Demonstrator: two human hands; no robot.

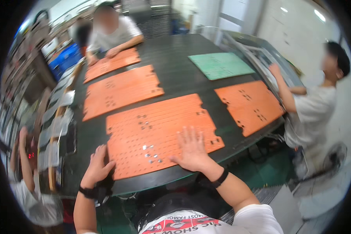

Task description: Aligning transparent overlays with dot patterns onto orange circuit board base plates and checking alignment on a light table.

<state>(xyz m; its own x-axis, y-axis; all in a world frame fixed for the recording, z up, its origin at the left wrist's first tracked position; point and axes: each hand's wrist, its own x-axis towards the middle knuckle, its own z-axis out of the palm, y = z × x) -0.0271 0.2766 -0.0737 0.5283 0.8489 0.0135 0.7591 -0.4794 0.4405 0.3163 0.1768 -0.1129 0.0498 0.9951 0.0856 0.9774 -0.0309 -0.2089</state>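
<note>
In front of me an orange perforated board [163,128] lies flat on a dark green table. Rows of small holes cover it, and several small shiny metal pieces [151,156] sit near its front middle. Dark slots and notches show along its edges. My right hand [192,150] rests spread on the right part of the board, fingers pointing away from me. At the board's near left corner is my left hand [99,165], thumb apart from the fingers and touching or close to the edge. Neither hand grips anything. Each wrist wears a black band.
More orange boards [123,91] lie farther back, one under a co-worker's hands [113,52]. Another orange board [249,105] and a green board [221,65] lie to the right, near a second person [312,101]. Clear plastic flaps [52,130] line the table's left edge.
</note>
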